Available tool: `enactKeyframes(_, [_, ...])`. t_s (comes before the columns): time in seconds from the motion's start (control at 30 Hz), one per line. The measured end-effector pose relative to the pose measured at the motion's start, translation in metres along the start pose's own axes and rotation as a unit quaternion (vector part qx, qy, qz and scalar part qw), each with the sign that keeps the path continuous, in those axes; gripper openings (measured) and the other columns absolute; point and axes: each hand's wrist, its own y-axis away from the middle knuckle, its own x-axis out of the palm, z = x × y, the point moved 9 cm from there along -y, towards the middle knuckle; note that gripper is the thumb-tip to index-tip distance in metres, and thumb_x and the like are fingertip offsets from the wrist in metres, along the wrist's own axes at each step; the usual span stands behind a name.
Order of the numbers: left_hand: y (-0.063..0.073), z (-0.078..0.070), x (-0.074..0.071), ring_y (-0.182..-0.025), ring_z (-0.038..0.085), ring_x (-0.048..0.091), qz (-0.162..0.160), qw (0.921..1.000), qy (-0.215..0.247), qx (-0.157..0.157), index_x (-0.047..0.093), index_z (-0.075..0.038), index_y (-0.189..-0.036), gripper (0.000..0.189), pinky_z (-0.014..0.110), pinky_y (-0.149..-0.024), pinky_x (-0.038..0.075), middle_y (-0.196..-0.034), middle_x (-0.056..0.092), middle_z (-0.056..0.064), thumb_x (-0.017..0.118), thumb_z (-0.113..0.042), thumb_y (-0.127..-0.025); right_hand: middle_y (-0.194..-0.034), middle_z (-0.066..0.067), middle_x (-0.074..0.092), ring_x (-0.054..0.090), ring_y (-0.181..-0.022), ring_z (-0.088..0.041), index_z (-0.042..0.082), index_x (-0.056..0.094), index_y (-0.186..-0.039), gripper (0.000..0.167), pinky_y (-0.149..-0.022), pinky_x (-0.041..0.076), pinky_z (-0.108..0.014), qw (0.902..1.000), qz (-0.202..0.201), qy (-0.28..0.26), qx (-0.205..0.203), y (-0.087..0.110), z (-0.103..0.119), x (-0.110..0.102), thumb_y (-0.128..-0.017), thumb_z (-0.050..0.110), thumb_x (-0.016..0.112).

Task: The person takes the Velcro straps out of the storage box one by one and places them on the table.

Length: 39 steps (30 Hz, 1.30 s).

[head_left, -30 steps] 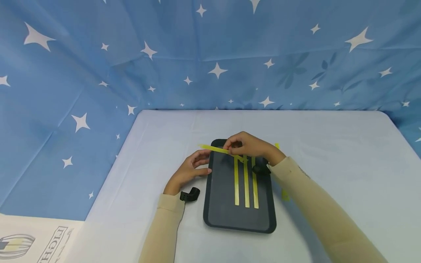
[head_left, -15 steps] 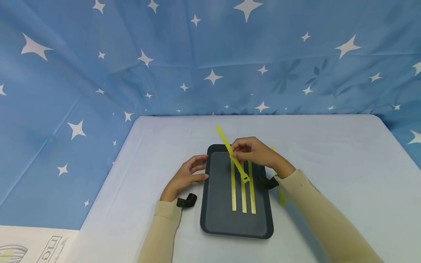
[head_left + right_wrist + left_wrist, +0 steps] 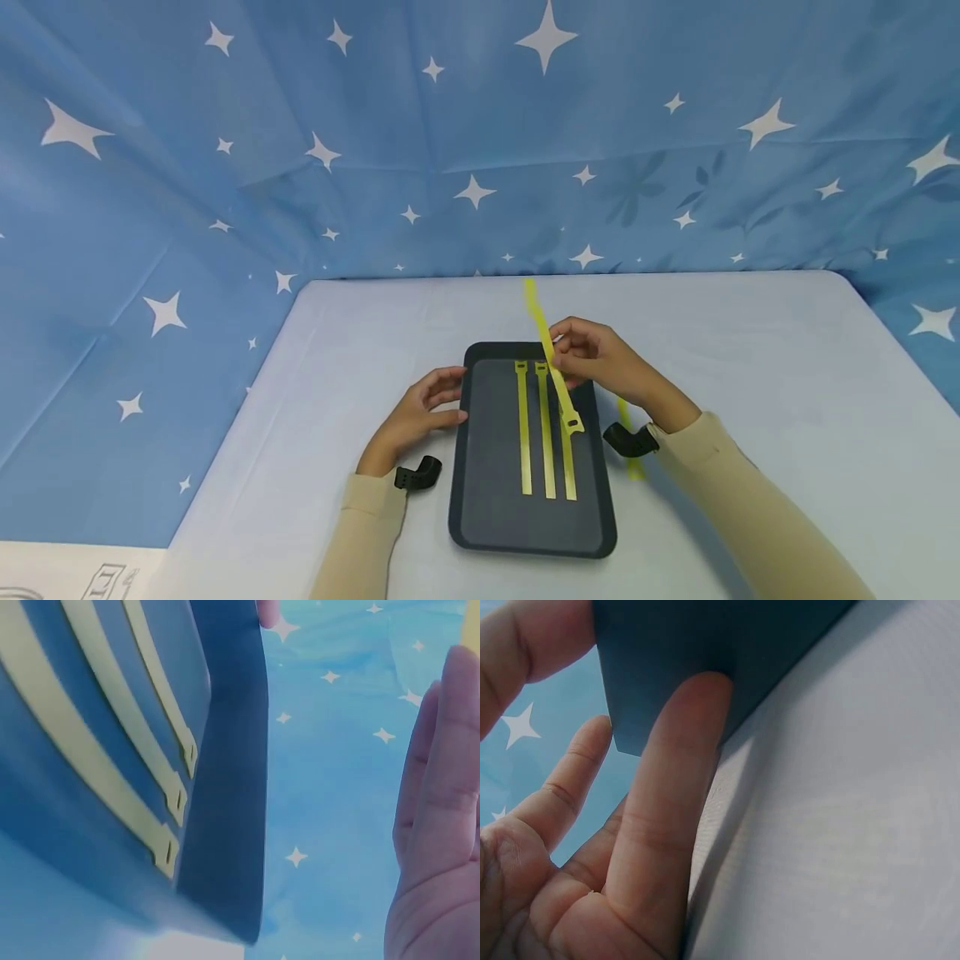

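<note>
In the head view, my right hand (image 3: 600, 360) pinches a yellow strap-type cable tie (image 3: 558, 379) with a slotted head, holding it slanted over the right part of a dark grey tray (image 3: 495, 527). Three similar ties lie side by side lengthwise in the tray, the left tie (image 3: 525, 442) and middle tie (image 3: 547, 450) uncovered, the right tie (image 3: 568, 475) partly behind the held one. At the tray's left side is my left hand (image 3: 412, 419), its fingers spread; the left wrist view has a digit (image 3: 679, 765) pressed to the tray's outer wall (image 3: 660, 652).
Right of the tray, another yellow tie (image 3: 634, 469) lies on the white tabletop (image 3: 720, 350), partly hidden behind the right wrist's black camera (image 3: 628, 440). A blue curtain (image 3: 420, 142) with white stars hangs behind the table. A printed cream item (image 3: 75, 571) shows at lower left.
The held tie has swung from nearly crosswise to steeply slanted, slotted head toward the person. My right hand has moved right across the tray; the left stays at its edge.
</note>
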Motion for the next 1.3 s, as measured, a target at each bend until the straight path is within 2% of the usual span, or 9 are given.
enactKeyframes(0.1, [0.001,0.001,0.0,-0.144,0.043,0.052,0.0,1.0,0.002,-0.001,0.043,0.002,-0.161,0.074,0.044,-0.114,0.047,-0.16,0.049,0.026,0.079,-0.007,-0.096,-0.102,-0.009,0.067,0.066,-0.081,-0.017,-0.011,0.053,-0.134,0.031,-0.074,0.064,-0.034,0.9998,-0.017,-0.004,0.011,0.007,-0.001,-0.006,-0.106,0.0,0.061])
enactKeyframes(0.37, [0.002,0.001,0.001,-0.145,0.045,0.05,0.003,0.9999,0.016,0.004,0.042,0.004,-0.161,0.074,0.028,-0.101,0.055,-0.162,0.046,0.028,0.078,-0.006,-0.097,-0.101,-0.008,0.066,0.067,-0.08,-0.018,-0.013,0.051,-0.137,0.035,-0.076,0.065,-0.038,0.9985,-0.048,-0.001,0.027,0.027,-0.005,-0.024,-0.108,0.003,0.062])
enactKeyframes(0.5, [0.003,0.002,0.002,-0.145,0.045,0.05,0.003,0.9998,0.015,0.009,0.042,0.004,-0.161,0.074,0.028,-0.102,0.054,-0.161,0.047,0.028,0.078,-0.006,-0.096,-0.1,-0.007,0.066,0.068,-0.081,-0.019,-0.014,0.05,-0.137,0.034,-0.076,0.065,-0.039,0.9983,-0.055,0.004,0.019,0.038,-0.003,-0.032,-0.108,0.002,0.061])
enactKeyframes(0.73, [0.002,0.006,0.0,-0.142,0.036,0.055,-0.001,1.0,-0.003,0.003,0.043,0.002,-0.161,0.074,0.031,-0.109,0.049,-0.16,0.049,0.026,0.078,-0.005,-0.097,-0.099,-0.005,0.065,0.067,-0.083,-0.018,-0.014,0.049,-0.136,0.035,-0.076,0.065,-0.036,0.9976,-0.065,0.008,0.023,0.056,-0.007,-0.043,-0.108,0.003,0.062])
enactKeyframes(0.97, [0.003,0.005,0.001,-0.143,0.042,0.053,-0.003,1.0,-0.001,0.002,0.043,0.004,-0.16,0.074,0.037,-0.112,0.048,-0.161,0.048,0.027,0.078,-0.005,-0.096,-0.1,-0.007,0.066,0.067,-0.083,-0.017,-0.013,0.05,-0.137,0.036,-0.075,0.065,-0.037,0.9954,-0.085,0.021,0.039,0.069,-0.018,-0.058,-0.108,0.004,0.063])
enactKeyframes(1.13, [0.004,0.004,0.001,-0.143,0.042,0.053,-0.004,1.0,0.008,-0.001,0.043,0.004,-0.16,0.075,0.03,-0.106,0.051,-0.16,0.048,0.028,0.08,-0.006,-0.096,-0.101,-0.01,0.067,0.068,-0.085,-0.017,-0.015,0.049,-0.139,0.04,-0.075,0.066,-0.038,0.9938,-0.089,0.029,0.058,0.077,-0.028,-0.066,-0.108,0.004,0.063])
enactKeyframes(1.3, [0.004,0.004,0.002,-0.14,0.035,0.055,0.0,0.9998,0.022,0.001,0.041,0.005,-0.161,0.074,0.027,-0.099,0.056,-0.16,0.047,0.029,0.078,-0.003,-0.096,-0.103,-0.013,0.066,0.068,-0.084,-0.019,-0.016,0.047,-0.142,0.043,-0.076,0.066,-0.039,0.9912,-0.089,0.043,0.088,0.085,-0.037,-0.072,-0.109,0.006,0.064])
